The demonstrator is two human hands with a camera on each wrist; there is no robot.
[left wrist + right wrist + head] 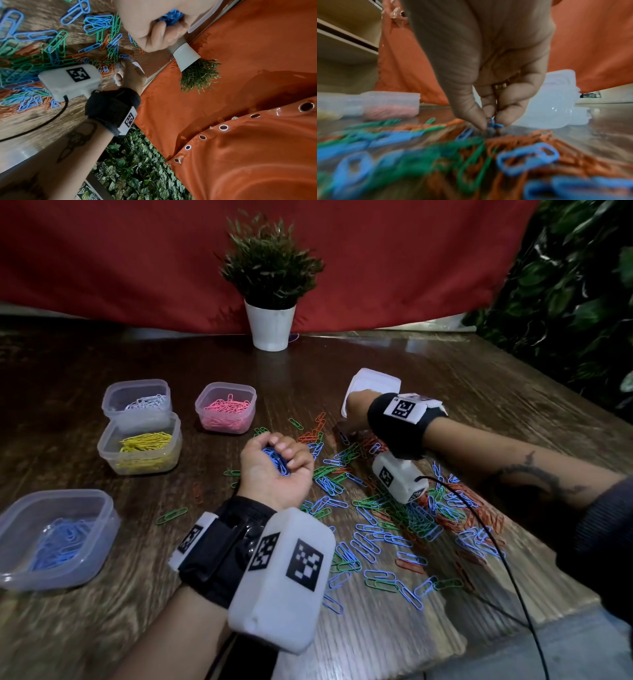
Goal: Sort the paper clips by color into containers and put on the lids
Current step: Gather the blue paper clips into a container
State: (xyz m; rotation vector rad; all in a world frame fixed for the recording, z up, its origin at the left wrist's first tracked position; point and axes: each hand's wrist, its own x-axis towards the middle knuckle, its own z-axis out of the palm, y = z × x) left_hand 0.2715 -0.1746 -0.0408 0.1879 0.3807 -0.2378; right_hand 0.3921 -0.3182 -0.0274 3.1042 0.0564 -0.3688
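Observation:
A pile of loose blue, green and orange paper clips (394,515) covers the table's right half. My left hand (277,455) is held palm up near the middle, fingers curled round a bunch of blue clips (275,462); the left wrist view shows the same blue bunch (171,16) inside the fist. My right hand (491,123) reaches down at the pile's far edge, and its thumb and fingertips pinch a single blue clip (495,125) against the wood. At the near left stands an open tub of blue clips (54,539).
Open tubs with white clips (137,402), yellow clips (140,445) and pink clips (226,409) stand at the left. Clear plastic lids or tubs (375,386) lie just behind my right hand. A potted plant (270,326) stands at the back. A black cable (496,546) crosses the pile.

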